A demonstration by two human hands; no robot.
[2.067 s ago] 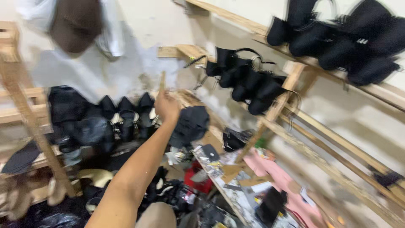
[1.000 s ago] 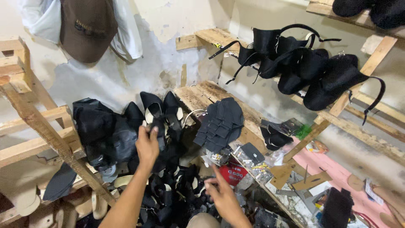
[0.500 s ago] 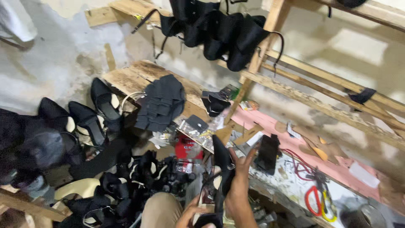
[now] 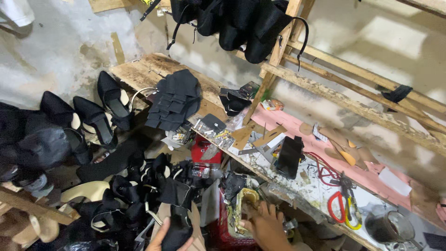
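At the bottom edge, my left hand [image 4: 163, 239] grips a black shoe [image 4: 178, 218] from below, toe pointing up. Beside it lies a heap of black shoes and straps [image 4: 134, 186]. My right hand [image 4: 267, 227] is at the lower middle, with its fingers curled on the rim of a glue-crusted yellow tin [image 4: 244, 204] at the front edge of the workbench. Part of my right hand's fingers is hidden by the tin.
Black pointed shoes [image 4: 100, 116] line a low wooden shelf, next to a stack of black cut pieces [image 4: 174, 100]. The pink-topped workbench [image 4: 371, 176] holds a black block [image 4: 289, 155], red-handled scissors [image 4: 338, 204], cardboard soles and a glass jar [image 4: 388, 227]. More black shoes [image 4: 241, 23] hang overhead.
The view has swung down and right from the shoe shelf to the bench. My left hand came down holding a black shoe, and my right hand dropped from a raised shoe to the tin.
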